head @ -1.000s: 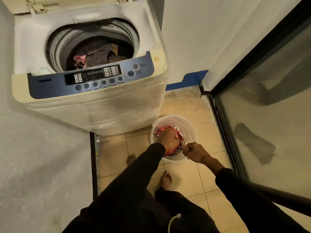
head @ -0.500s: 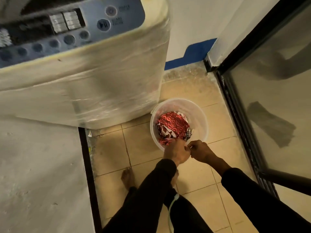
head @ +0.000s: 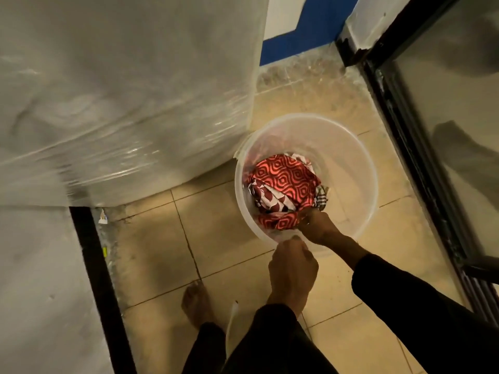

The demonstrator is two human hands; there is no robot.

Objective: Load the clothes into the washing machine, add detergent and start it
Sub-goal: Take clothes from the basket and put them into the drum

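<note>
The right hand (head: 321, 226) reaches into the bucket (head: 359, 163), fingers closed on the red patterned cloth (head: 283, 182) lying inside. The left hand (head: 293, 268) pinches the bucket's near rim. The bucket stands just beside the washer (head: 121, 90).

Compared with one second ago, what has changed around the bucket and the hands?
The left hand came out of the bucket to its near rim. The right hand went in and now grips the red patterned cloth. The view dropped, so the washer's drum is out of sight. The bucket stayed beside the washing machine.
</note>
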